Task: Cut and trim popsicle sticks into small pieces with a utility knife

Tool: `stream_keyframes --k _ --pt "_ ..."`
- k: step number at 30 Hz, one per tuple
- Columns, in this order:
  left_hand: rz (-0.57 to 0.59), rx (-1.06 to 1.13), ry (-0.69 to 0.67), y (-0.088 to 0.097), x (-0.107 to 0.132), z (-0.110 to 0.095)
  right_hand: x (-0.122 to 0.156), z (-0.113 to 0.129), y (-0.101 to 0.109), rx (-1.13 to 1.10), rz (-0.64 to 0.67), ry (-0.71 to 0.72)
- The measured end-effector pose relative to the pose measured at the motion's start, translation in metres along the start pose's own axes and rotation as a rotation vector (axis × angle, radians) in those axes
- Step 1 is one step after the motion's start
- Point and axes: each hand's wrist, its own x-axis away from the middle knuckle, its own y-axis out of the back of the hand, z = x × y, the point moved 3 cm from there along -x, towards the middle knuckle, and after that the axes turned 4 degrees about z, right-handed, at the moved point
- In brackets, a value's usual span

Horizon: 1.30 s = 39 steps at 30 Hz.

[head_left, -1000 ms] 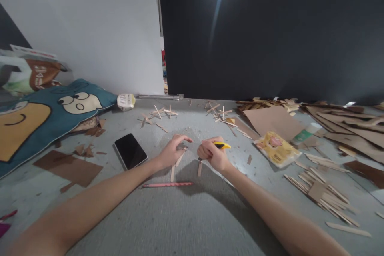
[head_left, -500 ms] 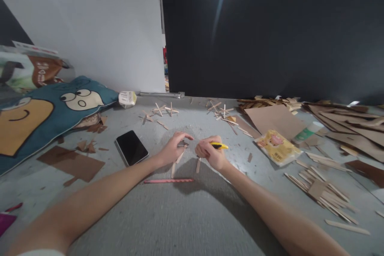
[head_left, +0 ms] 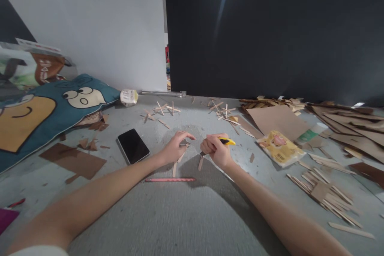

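My right hand (head_left: pixel 216 150) is closed round a yellow and black utility knife (head_left: pixel 227 141), its front end pointing down to the left. A short wooden stick (head_left: pixel 200 163) lies just below that fist. Across a small gap, my left hand (head_left: pixel 175 148) rests on the table with index finger and thumb apart. Beneath it lie wooden sticks (head_left: pixel 174 169), partly covered by the fingers; whether the thumb presses on one I cannot tell. A red patterned pencil (head_left: pixel 170 180) lies crosswise nearer to me.
Left of my hand are a phone (head_left: pixel 133 146), brown cardboard (head_left: pixel 73 160) and a blue cartoon cushion (head_left: pixel 60 108). Crossed stick pieces (head_left: pixel 162 108) stand behind. On the right lie a yellow packet (head_left: pixel 280 148), stick bundles (head_left: pixel 321 192) and cardboard sheets (head_left: pixel 351 124).
My right hand has shifted a little to the right with the knife, widening the gap to my left hand. The left hand has stayed nearly still; the view has turned slightly.
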Motion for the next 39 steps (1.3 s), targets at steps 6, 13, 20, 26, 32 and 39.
stream_keyframes --k 6,13,20,26,32,39 --pt "0.055 0.143 0.018 -0.002 0.001 -0.007 0.000 0.028 -0.002 -0.036 -0.085 0.148" --pt "0.330 0.436 0.070 -0.016 0.007 -0.025 0.009 0.060 -0.024 0.024 -0.080 0.323" --pt "0.331 0.374 0.071 -0.023 0.008 -0.035 0.013 0.058 -0.030 0.049 -0.062 0.368" --pt "0.197 0.344 0.213 -0.035 0.010 -0.026 0.012 0.054 -0.028 0.016 -0.129 0.319" --pt "0.176 0.362 0.230 -0.034 0.009 -0.031 0.006 0.055 -0.019 -0.144 -0.206 0.238" --pt "0.189 0.335 0.232 -0.034 0.010 -0.030 0.004 0.051 -0.018 -0.232 -0.261 0.173"
